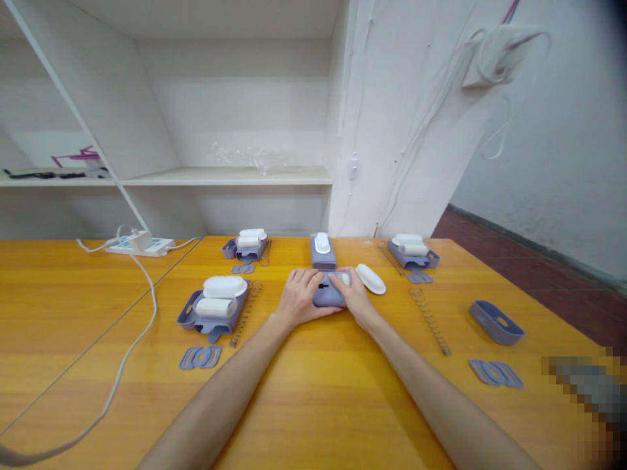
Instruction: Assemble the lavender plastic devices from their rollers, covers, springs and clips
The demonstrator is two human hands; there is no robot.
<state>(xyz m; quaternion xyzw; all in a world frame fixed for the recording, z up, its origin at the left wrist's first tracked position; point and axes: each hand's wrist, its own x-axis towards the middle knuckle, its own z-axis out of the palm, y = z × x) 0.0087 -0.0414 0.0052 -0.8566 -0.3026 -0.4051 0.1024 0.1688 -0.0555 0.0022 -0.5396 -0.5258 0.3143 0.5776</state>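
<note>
In the middle of the table my left hand point(296, 299) is wrapped round the left side of a purple-grey plastic housing point(329, 299) with a dark slot in its face. My right hand point(356, 297) grips its right side, thumb lying over the top beside a white part point(344, 279) that is partly covered by the fingers. Just right of that hand lies a white oval cover point(371, 279). A coil spring point(430, 321), a purple-grey end cap point(496, 322) and flat purple-grey rings point(496, 373) lie farther right. Behind the hands stands a similar housing with a white cover point(322, 243).
Sets of like parts lie at left front point(215, 307), left back point(251, 244) and right back point(411, 251). Another spring point(245, 314) and flat rings point(200, 357) lie at left. A white power strip point(142, 244) and its cable point(155, 307) cross the left side. Shelves point(230, 175) stand behind.
</note>
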